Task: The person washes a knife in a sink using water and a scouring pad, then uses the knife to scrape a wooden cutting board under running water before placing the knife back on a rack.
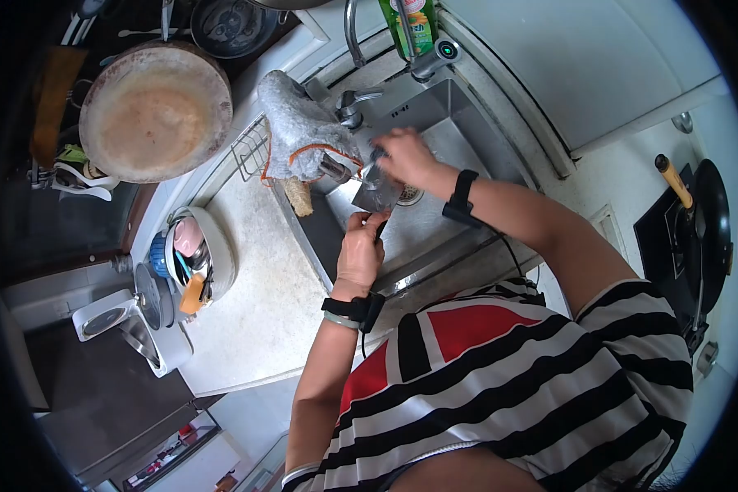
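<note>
My left hand (361,250) is closed around the dark handle of what looks like a broad-bladed kitchen knife (371,197), held over the sink (435,230). Just above the blade is my right hand (408,158), its fingers bent and pressed together at a small dark thing that is too blurred to name. The tap spout (334,169) points over the blade, and water seems to run onto it. Part of the blade is blurred, and the drain (410,195) shows beside it.
A grey cloth (303,123) hangs by the tap over a wire rack (250,152). Green dish soap (414,33) stands behind the sink. On the left are a large round pan (156,111) and a white basket (221,254) of utensils. A black wok (709,221) is at right.
</note>
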Demonstrator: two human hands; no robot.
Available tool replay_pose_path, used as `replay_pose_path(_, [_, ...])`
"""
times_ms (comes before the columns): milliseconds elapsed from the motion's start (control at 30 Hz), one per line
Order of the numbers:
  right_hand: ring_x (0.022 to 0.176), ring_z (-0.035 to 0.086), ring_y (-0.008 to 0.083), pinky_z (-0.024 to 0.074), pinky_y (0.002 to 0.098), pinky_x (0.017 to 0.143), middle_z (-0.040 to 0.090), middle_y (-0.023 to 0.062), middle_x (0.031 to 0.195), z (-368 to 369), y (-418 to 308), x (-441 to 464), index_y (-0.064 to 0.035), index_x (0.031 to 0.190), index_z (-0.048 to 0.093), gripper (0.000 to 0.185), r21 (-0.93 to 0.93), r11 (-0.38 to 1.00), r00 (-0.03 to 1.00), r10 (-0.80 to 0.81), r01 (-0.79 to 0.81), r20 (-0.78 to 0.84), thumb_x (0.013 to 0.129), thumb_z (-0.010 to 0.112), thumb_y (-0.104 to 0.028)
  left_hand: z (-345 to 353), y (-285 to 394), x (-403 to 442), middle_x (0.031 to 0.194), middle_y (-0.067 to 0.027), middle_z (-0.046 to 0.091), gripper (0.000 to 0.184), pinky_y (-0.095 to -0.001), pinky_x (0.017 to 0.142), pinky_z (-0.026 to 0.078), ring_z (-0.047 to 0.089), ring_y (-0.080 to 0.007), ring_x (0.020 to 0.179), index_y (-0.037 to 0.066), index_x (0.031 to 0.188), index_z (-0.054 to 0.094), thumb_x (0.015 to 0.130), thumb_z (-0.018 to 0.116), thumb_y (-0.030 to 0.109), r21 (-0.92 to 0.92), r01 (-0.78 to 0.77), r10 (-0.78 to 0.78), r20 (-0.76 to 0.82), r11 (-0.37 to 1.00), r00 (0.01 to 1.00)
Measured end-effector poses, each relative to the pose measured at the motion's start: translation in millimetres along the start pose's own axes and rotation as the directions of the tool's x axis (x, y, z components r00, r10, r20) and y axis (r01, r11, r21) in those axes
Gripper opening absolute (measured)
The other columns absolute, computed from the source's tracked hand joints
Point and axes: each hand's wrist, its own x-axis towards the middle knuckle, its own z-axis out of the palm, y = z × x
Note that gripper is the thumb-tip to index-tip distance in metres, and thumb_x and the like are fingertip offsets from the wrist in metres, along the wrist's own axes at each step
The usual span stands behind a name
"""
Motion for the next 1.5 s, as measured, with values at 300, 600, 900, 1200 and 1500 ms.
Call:
replay_pose_path(300, [0.094, 0.059, 0.0354, 0.0487, 0.0438, 0.084, 0.061, 0.0166, 0.098, 7.4, 4.3, 2.5, -0.0081, 0.107, 0.065, 0.037, -0.023, 1.000, 0.995, 0.000, -0.002, -0.095, 0.073, 0.072, -0.021, -2.7, -3.1, 1.4, 0.105, -0.0201, 0.060, 0.054, -0.0398, 0.087, 0.050, 0.061, -0.0380, 0.097, 0.008, 0.110, 0.065, 0.062, 0.055, -0.016, 0.042, 0.033, -0.032, -0.011, 0.999, 0.999])
replay_pose_path(600, [0.095, 0.060, 0.0377, 0.0489, 0.0451, 0.087, 0.058, 0.0171, 0.107, 9.1, 10.5, -4.3, -0.0078, 0.108, 0.062, 0.036, 0.049, 0.996, 0.996, 0.071, -0.073, 0.050, 0.075, 0.070, -0.019, 1.0, -14.1, -1.1, 0.114, -0.0203, 0.057, 0.054, -0.0442, 0.082, 0.052, 0.061, -0.0400, 0.096, 0.016, 0.116, 0.062, 0.071, 0.053, -0.013, 0.094, 0.019, -0.017, -0.018, 0.995, 1.000])
replay_pose_path(900, [0.096, 0.061, 0.0373, 0.0497, 0.0409, 0.085, 0.060, 0.0214, 0.107, -15.5, 75.1, -6.8, -0.0004, 0.113, 0.057, 0.051, 0.300, 0.930, 0.923, 0.292, -0.212, -0.251, 0.070, 0.078, -0.017, -0.4, -17.8, 1.9, 0.107, -0.0185, 0.058, 0.049, -0.0423, 0.080, 0.052, 0.061, -0.0383, 0.092, 0.013, 0.115, 0.062, 0.073, 0.054, -0.011, 0.135, -0.001, 0.017, -0.113, 0.991, 0.993])
replay_pose_path(1200, [0.089, 0.061, 0.0202, 0.0499, 0.0308, 0.076, 0.062, 0.0142, 0.102, -21.0, 90.4, -32.1, 0.0037, 0.117, 0.056, 0.060, 0.681, 0.572, 0.820, 0.567, -0.457, 0.074, 0.071, 0.082, -0.025, 9.8, -41.1, 25.7, 0.087, -0.0112, 0.068, 0.034, -0.0224, 0.055, 0.049, 0.061, -0.0108, 0.062, -0.005, 0.118, 0.053, 0.088, 0.064, 0.008, -0.722, 0.327, -0.347, 0.129, 0.609, 0.929])
replay_pose_path(1500, [0.085, 0.061, 0.0166, 0.0497, 0.0285, 0.070, 0.062, 0.0135, 0.104, -45.0, 75.9, -43.4, 0.0014, 0.120, 0.056, 0.060, 0.765, 0.217, 0.710, 0.582, -0.606, 0.397, 0.073, 0.082, -0.024, -3.5, -28.1, 41.3, 0.097, -0.0201, 0.066, 0.028, -0.0224, 0.056, 0.051, 0.061, -0.0140, 0.065, -0.006, 0.118, 0.048, 0.094, 0.053, 0.008, -0.844, 0.470, -0.349, 0.373, 0.256, 0.860])
